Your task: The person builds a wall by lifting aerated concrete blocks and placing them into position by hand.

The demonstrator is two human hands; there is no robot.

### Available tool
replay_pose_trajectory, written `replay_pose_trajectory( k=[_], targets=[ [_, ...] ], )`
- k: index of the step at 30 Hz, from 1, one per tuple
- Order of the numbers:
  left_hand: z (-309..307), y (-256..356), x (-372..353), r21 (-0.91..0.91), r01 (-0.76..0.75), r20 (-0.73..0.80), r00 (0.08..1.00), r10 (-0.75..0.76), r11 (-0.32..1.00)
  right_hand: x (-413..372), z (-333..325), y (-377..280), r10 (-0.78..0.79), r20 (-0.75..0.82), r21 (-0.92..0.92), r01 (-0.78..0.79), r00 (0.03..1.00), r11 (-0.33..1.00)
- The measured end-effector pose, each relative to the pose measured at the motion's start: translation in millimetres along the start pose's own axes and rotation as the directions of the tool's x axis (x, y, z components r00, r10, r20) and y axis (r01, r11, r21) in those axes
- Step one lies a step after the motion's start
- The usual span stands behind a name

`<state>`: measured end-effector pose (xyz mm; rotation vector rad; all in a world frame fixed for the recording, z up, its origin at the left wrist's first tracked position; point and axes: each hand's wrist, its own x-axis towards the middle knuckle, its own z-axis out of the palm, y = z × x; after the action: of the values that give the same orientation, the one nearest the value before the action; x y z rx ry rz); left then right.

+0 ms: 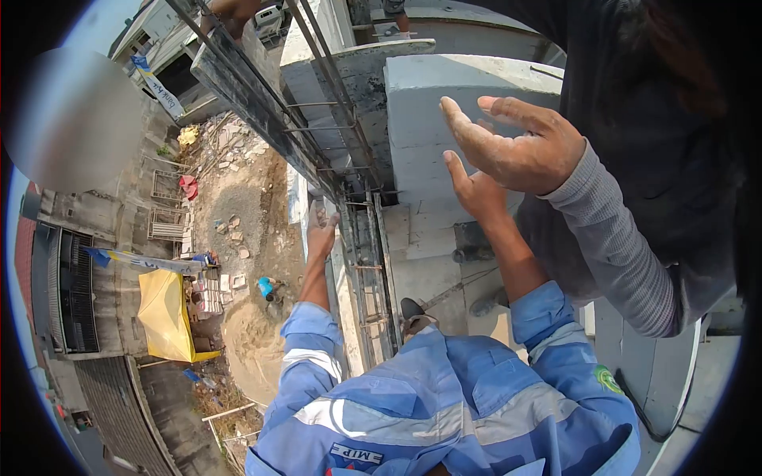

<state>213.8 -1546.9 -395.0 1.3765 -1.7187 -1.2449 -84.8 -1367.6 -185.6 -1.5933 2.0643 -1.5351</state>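
Observation:
My left hand [321, 228] is at the outer edge of the building, beside upright steel reinforcing bars [371, 262]. Its dusty fingers are curled, and whatever they grip is too small to make out. My right hand [476, 190] is raised over the walkway with thumb and fingers apart, holding nothing visible. Part of it is hidden behind a co-worker's hand [520, 147], which is dusty, open and cupped, with a grey ribbed sleeve. In front of both right-side hands is a pale block wall [429, 119].
A long grey board [246, 99] leans along the bars at upper left. To the left is a drop to the ground, with a yellow canopy [165, 313], a sand pile [254, 341] and a person in blue [267, 288]. The co-worker's dark-clothed body [635, 151] is close at right.

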Motion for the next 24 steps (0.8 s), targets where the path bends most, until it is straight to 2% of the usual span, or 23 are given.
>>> replay_pose_trajectory(
  k=[1,2,3,4,5,6,8,9,10,11,12,14,16,17,18,20,21,23,24],
  targets=[
    [5,18,-44,0.091,0.104,-0.031,0.994,-0.102,0.990,-39,-16,-12,0.074,0.040,-0.161,-0.067,0.996,0.985],
    [17,-19,-77,0.353,0.099,-0.055,0.995,-0.084,0.930,-81,-31,-9,0.171,0.276,-0.078,-0.156,0.946,0.985],
    [27,-23,-125,0.396,-0.027,-0.020,0.999,0.038,0.918,-120,-49,-10,0.330,0.590,-0.083,-0.352,0.736,0.932],
    [39,-34,-172,0.483,-0.174,0.048,0.984,0.173,0.858,-167,-72,9,0.319,0.767,-0.175,-0.296,0.557,0.939],
    [48,-29,-219,0.527,-0.190,0.111,0.982,0.154,0.828,-205,-99,18,0.450,0.779,-0.311,-0.355,0.436,0.882],
    [57,-30,-260,0.648,-0.209,0.144,0.978,0.152,0.733,-240,-128,21,0.570,0.762,-0.431,-0.418,0.306,0.800],
    [79,-38,-329,0.848,-0.115,0.073,0.992,0.101,0.517,-298,-208,25,0.728,0.573,-0.466,-0.582,0.376,0.667],
    [86,-42,-334,0.835,-0.205,0.157,0.978,0.136,0.511,-314,-252,11,0.891,0.320,-0.587,-0.671,0.321,0.453],
    [95,-43,-349,0.829,-0.238,0.184,0.970,0.156,0.505,-359,-311,23,0.852,0.146,-0.598,-0.641,0.503,0.481],
    [102,-50,-358,0.829,-0.250,0.188,0.967,0.172,0.501,-356,-368,-9,0.906,0.026,-0.550,-0.751,0.423,0.366],
    [108,-57,-362,0.832,-0.244,0.173,0.967,0.184,0.499,-366,-415,-36,0.843,-0.166,-0.447,-0.801,0.512,0.398],
    [107,-74,-375,0.853,-0.188,0.111,0.977,0.183,0.486,-390,-493,-71,0.547,-0.540,-0.373,-0.764,0.640,0.526],
    [97,-91,-398,0.884,-0.103,0.037,0.988,0.152,0.457,-430,-582,-61,0.235,-0.735,-0.413,-0.695,0.636,0.589],
    [92,-100,-412,0.897,-0.058,-0.001,0.991,0.133,0.439,-448,-623,-55,0.150,-0.764,-0.486,-0.713,0.627,0.505],
    [90,-108,-410,0.884,-0.073,-0.001,0.987,0.158,0.461,-466,-666,-43,0.179,-0.745,-0.581,-0.757,0.642,0.299],
    [72,-115,-409,0.888,-0.081,0.001,0.985,0.173,0.454,-499,-717,0,0.247,-0.658,-0.739,-0.673,0.712,-0.026],
    [68,-114,-407,0.888,-0.082,0.026,0.992,0.127,0.453,-515,-726,16,0.263,-0.655,-0.737,-0.676,0.708,-0.017],
    [83,-96,-385,0.882,-0.102,0.058,0.992,0.109,0.459,-520,-729,33,0.565,-0.570,-0.730,-0.683,0.596,-0.017],
    [86,-84,-380,0.936,0.015,0.021,0.995,-0.098,0.352,-521,-724,33,0.575,-0.574,-0.723,-0.691,0.583,-0.020]
  ],
)
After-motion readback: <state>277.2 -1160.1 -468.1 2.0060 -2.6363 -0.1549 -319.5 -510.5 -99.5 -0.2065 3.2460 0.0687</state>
